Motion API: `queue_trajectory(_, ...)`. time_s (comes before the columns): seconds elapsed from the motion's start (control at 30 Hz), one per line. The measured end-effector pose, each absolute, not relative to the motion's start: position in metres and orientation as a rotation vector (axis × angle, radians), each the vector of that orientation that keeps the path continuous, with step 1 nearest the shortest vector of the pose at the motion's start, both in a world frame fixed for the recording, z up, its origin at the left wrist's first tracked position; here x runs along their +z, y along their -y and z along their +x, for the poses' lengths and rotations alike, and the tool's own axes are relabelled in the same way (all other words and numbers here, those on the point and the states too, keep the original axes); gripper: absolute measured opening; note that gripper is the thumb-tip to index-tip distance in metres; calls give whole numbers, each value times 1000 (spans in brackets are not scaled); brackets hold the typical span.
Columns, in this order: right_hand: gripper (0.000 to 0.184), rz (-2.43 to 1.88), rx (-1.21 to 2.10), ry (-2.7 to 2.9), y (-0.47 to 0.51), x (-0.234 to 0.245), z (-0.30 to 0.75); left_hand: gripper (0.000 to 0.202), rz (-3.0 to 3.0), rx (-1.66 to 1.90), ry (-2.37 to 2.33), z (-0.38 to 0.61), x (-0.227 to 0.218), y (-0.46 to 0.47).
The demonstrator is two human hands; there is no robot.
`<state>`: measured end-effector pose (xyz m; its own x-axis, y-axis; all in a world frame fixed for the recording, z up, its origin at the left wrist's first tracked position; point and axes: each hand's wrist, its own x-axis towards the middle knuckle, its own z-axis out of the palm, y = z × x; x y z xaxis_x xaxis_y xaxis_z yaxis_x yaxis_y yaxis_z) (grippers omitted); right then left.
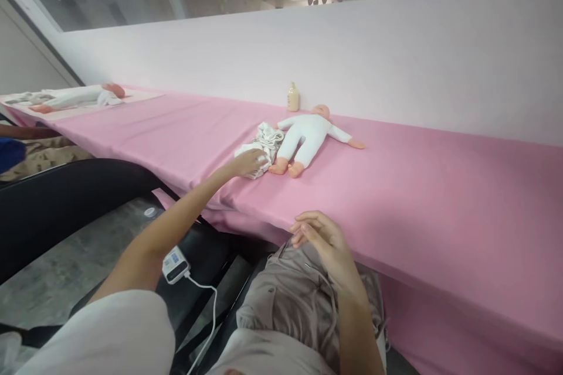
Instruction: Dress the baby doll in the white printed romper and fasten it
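Observation:
A baby doll (pixel 308 137) in a white suit lies on its back on the pink table cloth (pixel 417 187), head toward the wall. Just left of its legs sits a crumpled white cloth (pixel 264 140). My left hand (pixel 250 162) reaches out across the table and rests on the near edge of that cloth, fingers laid flat over it. My right hand (pixel 323 240) hangs loose at the table's front edge above my lap, fingers slightly curled, holding nothing.
A small beige bottle (pixel 293 97) stands against the white wall behind the doll. A second doll (pixel 83 96) lies on a mat at the far left, near another person's arm (pixel 21 132). A black chair back (pixel 65 199) is on my left.

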<state>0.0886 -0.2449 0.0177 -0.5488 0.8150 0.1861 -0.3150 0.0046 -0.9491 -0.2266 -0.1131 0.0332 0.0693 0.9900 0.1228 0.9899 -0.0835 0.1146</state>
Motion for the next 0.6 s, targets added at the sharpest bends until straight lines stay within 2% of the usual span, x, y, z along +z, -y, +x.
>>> queue_trajectory(0.1, 21, -568, 1703, 1452, 247, 20, 85, 91, 2316, 235, -1977, -250, 23, 139)
queue_trajectory(0.13, 21, -571, 1707, 1459, 247, 20, 84, 97, 2310, 233, -1932, -256, 21, 143)
queue_trajectory(0.33, 21, -533, 1744, 1430, 248, 19, 77, 78, 2408, 214, -2064, -254, 26, 144)
queue_trajectory(0.47, 31, -541, 1791, 1330, 248, 10, 69, 63, 2382, 61, -2270, -238, 44, 142)
queue_trajectory(0.6, 40, -601, 1868, 1123, 248, -4, 49, 67, 2325, 318, -2466, -226, 82, 165)
